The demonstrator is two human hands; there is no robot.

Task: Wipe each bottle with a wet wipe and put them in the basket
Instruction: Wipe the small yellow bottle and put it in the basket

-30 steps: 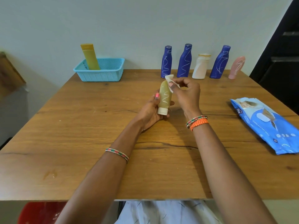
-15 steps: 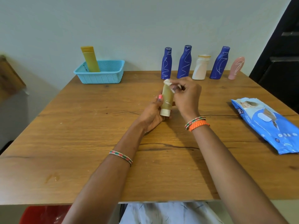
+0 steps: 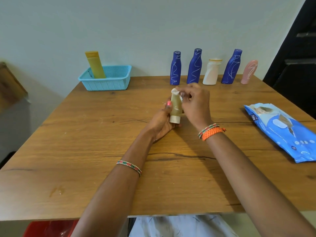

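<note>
A small olive-green tube [image 3: 175,106] is held upright above the middle of the tabletop [image 3: 85,151], cap end down, in the left hand [image 3: 161,123], whose fingers are curled round its lower half with the thumb laid along its left side. A crumpled white wet wipe [image 3: 176,92] is pinched in the curled fingers of the right hand [image 3: 195,104] and pressed against the crimped top of the tube.

The wiping step appears to be in hand, and only the top end is covered by the wipe. For a good result, the wipe would best be drawn down the whole length of the tube while the tube is turned in the left hand, so that every side is reached, the part under the left fingers included. The grip should be shifted once so that the cap end is wiped as well. A soft tube is likely to yield if squeezed hard, so light pressure is advised.

The turquoise basket [image 3: 107,83] stands at the far left of the tabletop, with one yellow tube [image 3: 95,65] already leaning in it. Three blue bottles [image 3: 194,67], a white bottle [image 3: 211,73] and a pink tube [image 3: 248,72] are lined up along the far edge, apparently still to be wiped. The blue wet-wipe pack [image 3: 282,130] lies to the right.
</note>
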